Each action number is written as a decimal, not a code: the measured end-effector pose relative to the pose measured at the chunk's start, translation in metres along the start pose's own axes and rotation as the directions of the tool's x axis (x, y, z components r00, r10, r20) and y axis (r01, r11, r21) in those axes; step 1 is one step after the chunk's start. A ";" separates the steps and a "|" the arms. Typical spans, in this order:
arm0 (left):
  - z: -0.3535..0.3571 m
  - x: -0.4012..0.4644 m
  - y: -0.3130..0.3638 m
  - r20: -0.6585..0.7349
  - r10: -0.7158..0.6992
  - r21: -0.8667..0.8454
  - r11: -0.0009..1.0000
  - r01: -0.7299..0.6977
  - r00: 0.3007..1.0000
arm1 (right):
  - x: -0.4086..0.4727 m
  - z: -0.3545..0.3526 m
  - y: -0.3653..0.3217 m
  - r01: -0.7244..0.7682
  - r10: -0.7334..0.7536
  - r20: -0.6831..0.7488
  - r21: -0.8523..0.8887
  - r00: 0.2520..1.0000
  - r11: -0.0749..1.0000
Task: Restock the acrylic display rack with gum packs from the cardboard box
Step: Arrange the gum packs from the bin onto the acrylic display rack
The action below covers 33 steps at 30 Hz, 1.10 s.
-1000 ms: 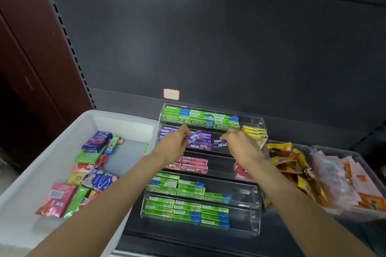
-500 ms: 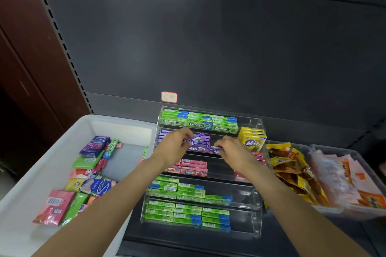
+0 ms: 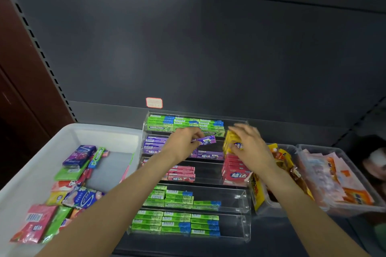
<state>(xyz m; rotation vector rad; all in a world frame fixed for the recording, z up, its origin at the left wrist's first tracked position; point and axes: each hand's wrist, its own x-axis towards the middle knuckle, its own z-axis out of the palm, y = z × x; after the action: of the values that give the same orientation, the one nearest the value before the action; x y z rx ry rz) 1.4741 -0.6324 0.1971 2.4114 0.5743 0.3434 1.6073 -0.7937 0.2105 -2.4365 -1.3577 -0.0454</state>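
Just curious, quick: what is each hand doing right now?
Left hand: pinching a purple gum pack.
Right hand: fingers on the yellow packs; grip cannot be told.

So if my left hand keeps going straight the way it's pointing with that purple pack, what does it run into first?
Probably the stack of yellow gum boxes at the rack's right end: the left hand points its slim purple gum pack rightward toward them. Depth is unclear.
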 end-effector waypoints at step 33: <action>-0.008 -0.037 -0.014 -0.069 0.066 0.283 0.958 -0.044 0.995 | -0.003 0.014 -0.047 0.161 -0.147 -0.091 0.171 0.985 0.972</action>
<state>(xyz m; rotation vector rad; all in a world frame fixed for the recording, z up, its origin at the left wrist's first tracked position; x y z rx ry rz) 1.4342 -0.6363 0.1903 2.7017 0.6272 0.4041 1.5645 -0.7690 0.2099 -2.1577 -1.4486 -0.0542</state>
